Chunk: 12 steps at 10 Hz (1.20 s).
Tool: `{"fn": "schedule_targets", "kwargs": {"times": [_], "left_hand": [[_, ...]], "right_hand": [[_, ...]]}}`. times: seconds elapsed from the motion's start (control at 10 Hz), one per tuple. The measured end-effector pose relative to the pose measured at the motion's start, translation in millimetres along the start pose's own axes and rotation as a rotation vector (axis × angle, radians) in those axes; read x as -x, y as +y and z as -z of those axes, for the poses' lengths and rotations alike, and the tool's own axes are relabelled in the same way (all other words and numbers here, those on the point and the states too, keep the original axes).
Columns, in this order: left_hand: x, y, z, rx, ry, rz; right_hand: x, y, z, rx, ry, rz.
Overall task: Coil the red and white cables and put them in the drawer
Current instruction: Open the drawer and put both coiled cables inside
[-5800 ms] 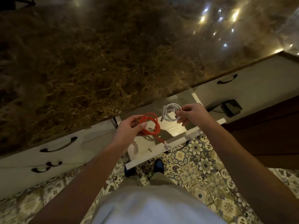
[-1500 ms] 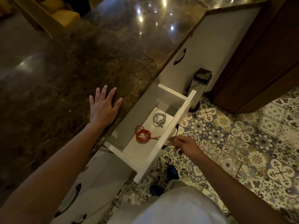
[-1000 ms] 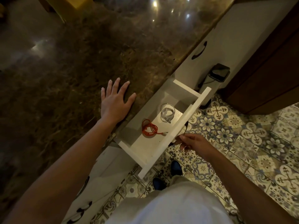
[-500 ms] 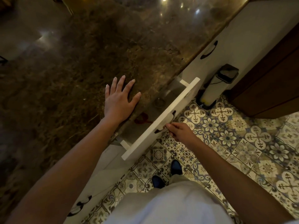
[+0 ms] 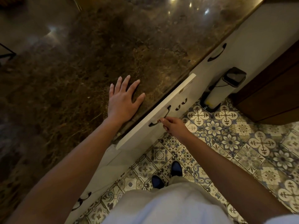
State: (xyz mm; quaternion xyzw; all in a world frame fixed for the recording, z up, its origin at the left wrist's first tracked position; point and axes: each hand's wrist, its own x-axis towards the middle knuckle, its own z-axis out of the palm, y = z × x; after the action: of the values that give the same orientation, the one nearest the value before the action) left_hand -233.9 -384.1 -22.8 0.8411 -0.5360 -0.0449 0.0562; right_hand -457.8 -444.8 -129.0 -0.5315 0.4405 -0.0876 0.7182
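Note:
The white drawer front [image 5: 142, 126] sits almost flush under the edge of the dark marble counter [image 5: 97, 54], so its inside is hidden. Neither the red nor the white cable shows. My right hand [image 5: 174, 126] is at the drawer's dark handle [image 5: 161, 116], with curled fingertips touching it. My left hand [image 5: 123, 101] lies flat on the counter with fingers spread, just behind the drawer.
Other white drawers with dark handles [image 5: 216, 53] run along the cabinet. A white and black device [image 5: 224, 88] stands on the patterned tile floor [image 5: 242, 143] at the right, next to a brown wooden panel [image 5: 275, 88]. My shoes [image 5: 166, 173] are below.
The cables went from my hands into the drawer. My right hand then pushed the drawer in by its handle until its inside and both cables were covered. My left hand stayed flat on the counter.

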Motion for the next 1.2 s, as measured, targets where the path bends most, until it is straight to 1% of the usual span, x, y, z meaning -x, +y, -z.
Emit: {"fn": "schedule_targets", "kwargs": {"times": [1.2], "left_hand": [[0,-1,-1,0.02,0.014,-0.002]], "right_hand": [[-23,-21,-11,-0.057,-0.057,-0.035]]}}
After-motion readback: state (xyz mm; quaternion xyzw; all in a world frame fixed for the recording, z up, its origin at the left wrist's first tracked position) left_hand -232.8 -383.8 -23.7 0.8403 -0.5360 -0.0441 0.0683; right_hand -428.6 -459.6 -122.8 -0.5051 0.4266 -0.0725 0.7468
